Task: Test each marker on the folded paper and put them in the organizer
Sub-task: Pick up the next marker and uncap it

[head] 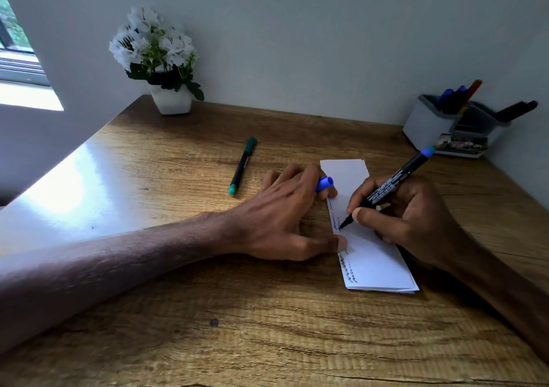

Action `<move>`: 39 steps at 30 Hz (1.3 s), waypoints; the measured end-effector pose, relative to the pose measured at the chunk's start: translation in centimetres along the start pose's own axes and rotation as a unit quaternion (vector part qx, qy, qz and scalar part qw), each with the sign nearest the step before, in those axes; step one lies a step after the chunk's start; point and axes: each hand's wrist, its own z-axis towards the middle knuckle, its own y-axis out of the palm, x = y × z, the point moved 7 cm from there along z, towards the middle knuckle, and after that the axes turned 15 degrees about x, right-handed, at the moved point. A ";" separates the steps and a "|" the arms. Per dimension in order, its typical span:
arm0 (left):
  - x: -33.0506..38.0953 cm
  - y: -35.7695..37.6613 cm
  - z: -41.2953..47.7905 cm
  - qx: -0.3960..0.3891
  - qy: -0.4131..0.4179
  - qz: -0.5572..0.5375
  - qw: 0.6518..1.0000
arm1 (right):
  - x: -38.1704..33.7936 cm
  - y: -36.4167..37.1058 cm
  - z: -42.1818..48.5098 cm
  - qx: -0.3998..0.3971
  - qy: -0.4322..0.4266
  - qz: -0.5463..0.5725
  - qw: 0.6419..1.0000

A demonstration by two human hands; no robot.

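We see the right hand (407, 211) pinching a blue-ended marker (389, 186), tip on the folded paper (368, 229) mid-table (148, 268). Left hand (285, 211) lies flat, thumb pinning the paper's edge, fingers curled round a blue cap (325, 183). A green marker (243, 165) lies apart; the organizer (430, 122) stands far right.

dim room | window (17, 60) light left | table (59, 190) glare | edges warped
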 end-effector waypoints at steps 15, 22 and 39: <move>0.0 0.1 0.0 -0.005 -0.002 -0.001 1.000 | 0.2 -0.3 0.3 0.043 -0.002 -0.022 0.999; -0.1 0.1 0.0 -0.002 0.000 -0.001 1.000 | 0.1 0.0 0.2 0.011 -0.007 -0.003 1.000; 0.5 -1.0 -0.1 0.044 -0.001 -0.065 0.997 | 1.1 -1.2 0.7 0.069 0.021 0.062 0.995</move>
